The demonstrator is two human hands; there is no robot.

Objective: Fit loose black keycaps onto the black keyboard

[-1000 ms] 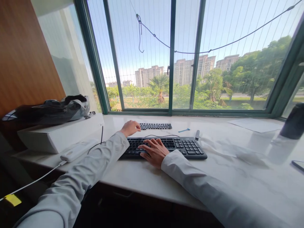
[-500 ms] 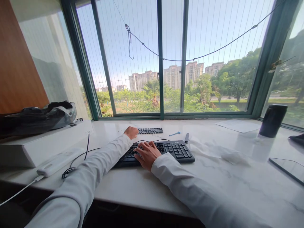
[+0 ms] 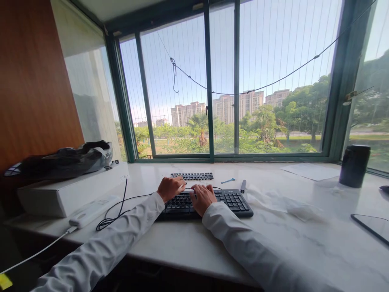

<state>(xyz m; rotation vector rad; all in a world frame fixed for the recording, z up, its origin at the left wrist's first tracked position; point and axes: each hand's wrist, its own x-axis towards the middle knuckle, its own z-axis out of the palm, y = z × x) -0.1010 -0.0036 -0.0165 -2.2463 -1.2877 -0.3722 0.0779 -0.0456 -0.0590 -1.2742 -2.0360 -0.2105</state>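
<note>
A black keyboard [image 3: 234, 202] with a number pad lies on the white marble-patterned counter. My left hand [image 3: 170, 189] is over its upper left part, fingers pinched together. Something small shows at the fingertips, too small to name. Resting on the middle of the keyboard, my right hand [image 3: 203, 199] has its fingers apart and holds nothing visible; it hides some keys. Behind the keyboard are rows of small black keys [image 3: 194, 176], laid out like a key block. To their right lie a thin blue tool [image 3: 227, 181] and a small dark grey stick-like object [image 3: 243, 186].
Crumpled clear plastic [image 3: 291, 207] lies right of the keyboard, with a paper sheet [image 3: 313, 172], a black cylinder [image 3: 354, 166] and a dark-edged tablet-like slab [image 3: 372, 229] beyond. At left are a white box [image 3: 63, 194], a power strip [image 3: 94, 211] and a coiled black cable [image 3: 111, 221].
My left hand has come back from the rows of black keys to the keyboard's upper edge. My right hand stays on the keyboard, its fingers slightly shifted. The camera view has tilted up and turned left.
</note>
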